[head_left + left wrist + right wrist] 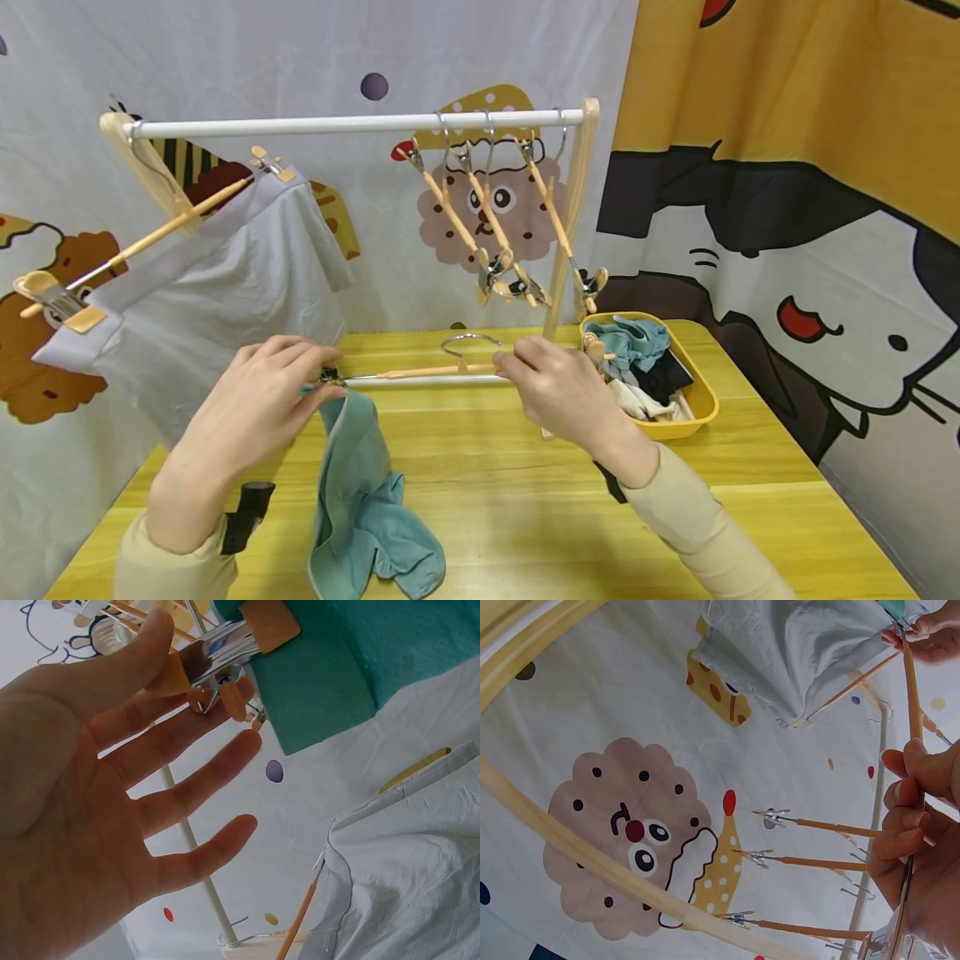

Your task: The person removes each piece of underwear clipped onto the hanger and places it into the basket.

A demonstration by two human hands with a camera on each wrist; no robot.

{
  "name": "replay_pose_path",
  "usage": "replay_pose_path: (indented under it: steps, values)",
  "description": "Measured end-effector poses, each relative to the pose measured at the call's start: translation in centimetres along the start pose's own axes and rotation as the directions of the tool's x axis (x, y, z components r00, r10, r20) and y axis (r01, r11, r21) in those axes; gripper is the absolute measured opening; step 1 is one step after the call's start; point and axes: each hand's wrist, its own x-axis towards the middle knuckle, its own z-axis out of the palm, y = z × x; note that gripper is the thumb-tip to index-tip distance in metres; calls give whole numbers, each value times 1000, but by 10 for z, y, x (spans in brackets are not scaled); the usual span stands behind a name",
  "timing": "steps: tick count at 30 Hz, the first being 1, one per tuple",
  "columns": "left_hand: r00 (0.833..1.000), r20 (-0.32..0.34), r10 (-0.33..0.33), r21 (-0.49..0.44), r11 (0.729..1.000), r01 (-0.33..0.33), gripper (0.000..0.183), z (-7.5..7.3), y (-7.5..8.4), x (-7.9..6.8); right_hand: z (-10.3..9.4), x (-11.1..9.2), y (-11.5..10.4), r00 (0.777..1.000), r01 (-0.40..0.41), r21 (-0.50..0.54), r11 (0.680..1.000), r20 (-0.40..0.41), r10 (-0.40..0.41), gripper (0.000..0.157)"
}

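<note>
My left hand (258,400) pinches a metal-and-wood hanger clip (221,652) between thumb and forefinger; its other fingers are spread. That clip bites the edge of a teal garment (356,492), which droops over the front of the table. The trouser hanger (420,372) is held level, hook up. At its right part, the right hand (558,392) grips the wooden bar, fingers curled round it in the right wrist view. The hanger's other clip (596,346) sticks out beyond the right hand with no cloth in it.
A white-barred rack (345,125) stands behind. Grey shorts (225,267) hang clipped at its left; several hangers without clothes (480,204) hang at its right. A yellow basket (705,408) of crumpled clothes sits at the right on the wooden table (600,533).
</note>
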Motion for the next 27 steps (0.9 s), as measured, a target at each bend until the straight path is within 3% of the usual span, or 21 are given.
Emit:
replay_pose_path:
  steps: [4,11,27]
  values:
    - [995,-82,53,10,999,-52,26,3,0,1,0,0,0,1000,1,-4,1000,-8,-1,34]
    - [967,-216,132,13,991,-133,21,9,2,5,-2,-1,1,1000,-4,2,1000,-3,4,36]
    - [950,-274,150,53,989,-141,25,12,5,7,-3,-2,2,1000,-30,34,999,6,30,26]
